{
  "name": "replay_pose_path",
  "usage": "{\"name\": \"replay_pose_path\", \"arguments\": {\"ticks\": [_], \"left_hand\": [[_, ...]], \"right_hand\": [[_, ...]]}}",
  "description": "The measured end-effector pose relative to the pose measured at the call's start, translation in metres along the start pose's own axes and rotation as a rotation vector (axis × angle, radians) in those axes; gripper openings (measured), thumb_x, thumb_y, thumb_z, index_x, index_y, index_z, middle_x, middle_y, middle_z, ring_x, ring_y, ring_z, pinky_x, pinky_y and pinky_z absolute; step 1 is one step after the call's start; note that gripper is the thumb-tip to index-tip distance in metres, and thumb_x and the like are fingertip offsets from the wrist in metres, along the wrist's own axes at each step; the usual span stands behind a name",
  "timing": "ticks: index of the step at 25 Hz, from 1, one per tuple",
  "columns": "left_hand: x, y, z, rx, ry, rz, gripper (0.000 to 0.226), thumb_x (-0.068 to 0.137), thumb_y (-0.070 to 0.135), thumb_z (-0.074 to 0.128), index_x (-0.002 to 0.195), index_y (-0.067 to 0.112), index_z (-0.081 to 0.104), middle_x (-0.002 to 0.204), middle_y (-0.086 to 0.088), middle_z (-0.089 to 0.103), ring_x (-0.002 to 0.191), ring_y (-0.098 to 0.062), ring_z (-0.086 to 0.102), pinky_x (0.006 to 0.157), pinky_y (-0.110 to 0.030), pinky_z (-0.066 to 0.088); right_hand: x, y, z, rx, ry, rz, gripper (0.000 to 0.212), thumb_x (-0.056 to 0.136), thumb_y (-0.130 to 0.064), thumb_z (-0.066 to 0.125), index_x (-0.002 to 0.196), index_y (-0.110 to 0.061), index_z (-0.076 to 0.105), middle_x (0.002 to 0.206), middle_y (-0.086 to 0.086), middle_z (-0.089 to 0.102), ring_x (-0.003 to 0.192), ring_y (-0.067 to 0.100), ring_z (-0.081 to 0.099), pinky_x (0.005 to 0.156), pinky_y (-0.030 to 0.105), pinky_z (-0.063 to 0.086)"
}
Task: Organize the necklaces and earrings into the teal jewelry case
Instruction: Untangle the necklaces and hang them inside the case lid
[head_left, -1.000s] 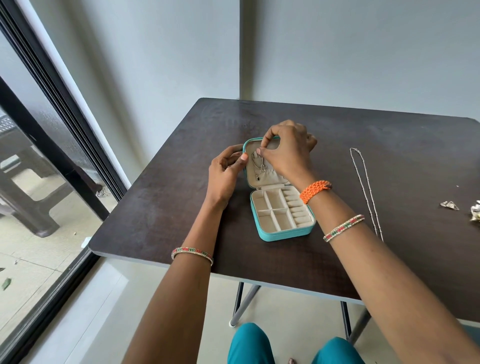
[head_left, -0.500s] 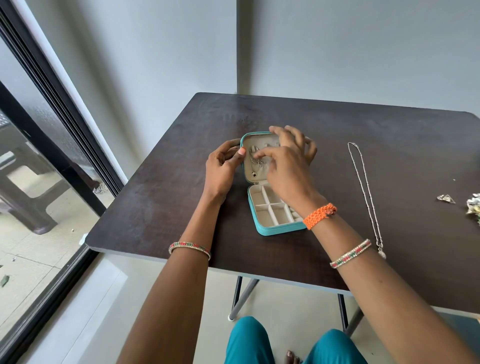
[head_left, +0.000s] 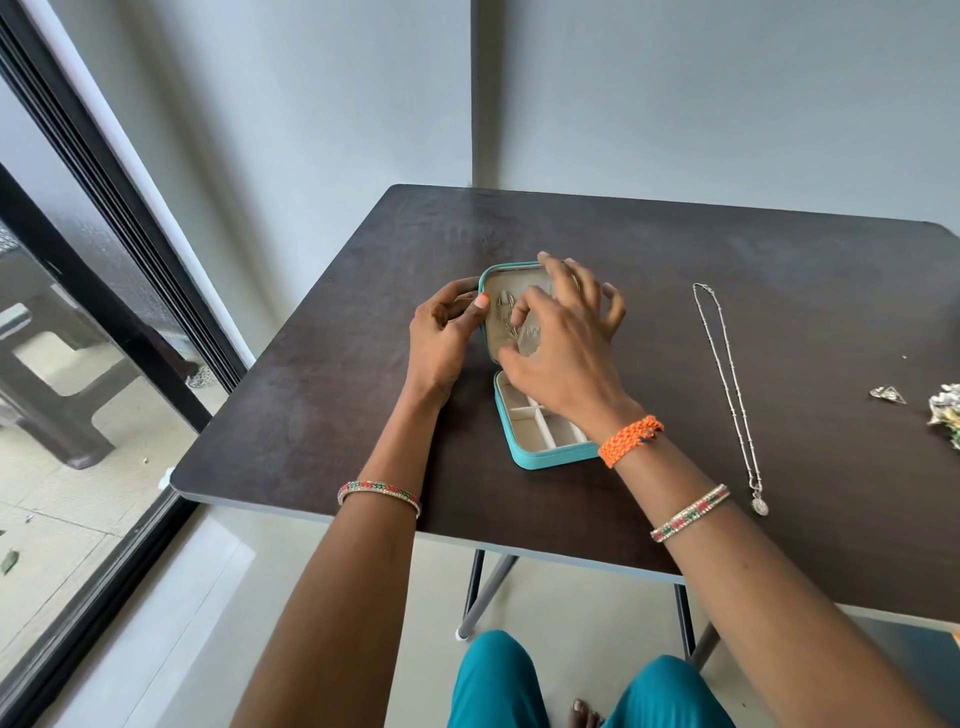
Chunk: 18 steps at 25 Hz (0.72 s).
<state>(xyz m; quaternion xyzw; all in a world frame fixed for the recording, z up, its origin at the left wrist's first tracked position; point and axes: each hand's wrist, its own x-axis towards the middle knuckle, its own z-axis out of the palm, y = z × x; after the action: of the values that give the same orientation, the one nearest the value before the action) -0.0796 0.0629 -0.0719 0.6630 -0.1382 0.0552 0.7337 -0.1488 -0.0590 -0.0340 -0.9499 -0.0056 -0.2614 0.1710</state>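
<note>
While my left hand (head_left: 441, 332) grips the lid of the teal jewelry case (head_left: 535, 460) at table centre, my spread, empty right hand (head_left: 558, 338) arranges a hung necklace (head_left: 506, 312); the chain (head_left: 727, 384) at three o'clock comes next, I judge.

a small teal jewelry case (head_left: 540, 457) stands open on a dark table (head_left: 322, 364), its lid upright and its cream tray of divided compartments facing up. a silver necklace (head_left: 506, 317) hangs inside the lid. a long silver chain necklace (head_left: 730, 384) with a small pendant lies stretched out well to the case's right. farther right sit a small silver earring (head_left: 888, 394) and, at the frame's edge, a partly visible cluster of jewelry (head_left: 946, 415).
</note>
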Motion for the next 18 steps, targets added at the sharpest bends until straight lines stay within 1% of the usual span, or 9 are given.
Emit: {"name": "replay_pose_path", "arguments": {"ticks": [2, 5, 8, 10, 13, 15, 18], "left_hand": [[0.0001, 0.0002, 0.0000, 0.007, -0.001, -0.003, 0.022, 0.089, 0.015, 0.059, 0.110, 0.010, 0.065, 0.098, -0.005, 0.070, 0.086, -0.005, 0.066, 0.073, -0.014, 0.049], [-0.0008, 0.0019, -0.0004, 0.017, 0.002, -0.004, 0.024, 0.086, 0.021, 0.059, 0.108, 0.014, 0.066, 0.099, -0.004, 0.070, 0.090, -0.009, 0.066, 0.075, -0.016, 0.049], [-0.0009, 0.0021, 0.0002, 0.032, 0.009, -0.005, 0.021, 0.091, 0.012, 0.058, 0.111, 0.010, 0.065, 0.099, -0.005, 0.070, 0.087, -0.004, 0.066, 0.073, -0.013, 0.048], [-0.0015, 0.0027, 0.0007, 0.049, 0.018, -0.005, 0.021, 0.092, 0.010, 0.057, 0.112, 0.008, 0.065, 0.100, -0.005, 0.069, 0.085, -0.001, 0.065, 0.072, -0.012, 0.048], [-0.0020, 0.0045, 0.0019, 0.060, 0.026, -0.016, 0.022, 0.092, 0.009, 0.056, 0.113, 0.008, 0.064, 0.099, -0.004, 0.068, 0.082, 0.004, 0.065, 0.070, -0.011, 0.047], [-0.0023, 0.0050, 0.0027, 0.064, 0.025, -0.015, 0.021, 0.092, 0.008, 0.056, 0.112, 0.007, 0.064, 0.098, -0.003, 0.068, 0.081, 0.005, 0.064, 0.068, -0.009, 0.046], [-0.0025, 0.0054, 0.0025, 0.061, 0.024, -0.017, 0.021, 0.092, 0.008, 0.056, 0.112, 0.006, 0.064, 0.099, -0.005, 0.068, 0.080, 0.005, 0.064, 0.068, -0.009, 0.046]], "right_hand": [[-0.0001, -0.0003, 0.0004, 0.024, 0.045, 0.004, 0.019, 0.065, -0.035, 0.056, 0.079, -0.023, 0.059, 0.144, 0.004, 0.043, 0.136, 0.026, 0.032, 0.107, 0.052, 0.018], [0.0034, -0.0001, 0.0033, 0.020, 0.086, 0.006, 0.016, 0.070, -0.032, 0.055, 0.079, -0.024, 0.065, 0.141, 0.005, 0.047, 0.134, 0.027, 0.035, 0.107, 0.053, 0.019], [0.0048, -0.0007, 0.0058, -0.042, 0.070, -0.009, 0.015, 0.071, -0.026, 0.058, 0.082, -0.024, 0.068, 0.143, 0.007, 0.045, 0.135, 0.030, 0.032, 0.108, 0.053, 0.019], [0.0029, -0.0003, 0.0065, -0.079, 0.035, -0.022, 0.012, 0.071, -0.019, 0.058, 0.079, -0.023, 0.066, 0.146, 0.009, 0.041, 0.137, 0.031, 0.029, 0.108, 0.053, 0.015], [-0.0005, 0.0006, 0.0060, -0.073, -0.015, -0.025, 0.017, 0.072, -0.008, 0.054, 0.074, -0.021, 0.065, 0.150, 0.009, 0.036, 0.139, 0.031, 0.025, 0.109, 0.053, 0.014], [-0.0006, 0.0015, 0.0050, -0.031, 0.022, -0.014, 0.021, 0.070, -0.004, 0.051, 0.071, -0.022, 0.063, 0.148, 0.009, 0.039, 0.138, 0.031, 0.027, 0.108, 0.052, 0.017], [0.0002, 0.0016, 0.0049, 0.009, 0.073, 0.004, 0.031, 0.068, 0.002, 0.051, 0.083, -0.023, 0.064, 0.144, 0.010, 0.043, 0.136, 0.031, 0.030, 0.107, 0.051, 0.019]]}}
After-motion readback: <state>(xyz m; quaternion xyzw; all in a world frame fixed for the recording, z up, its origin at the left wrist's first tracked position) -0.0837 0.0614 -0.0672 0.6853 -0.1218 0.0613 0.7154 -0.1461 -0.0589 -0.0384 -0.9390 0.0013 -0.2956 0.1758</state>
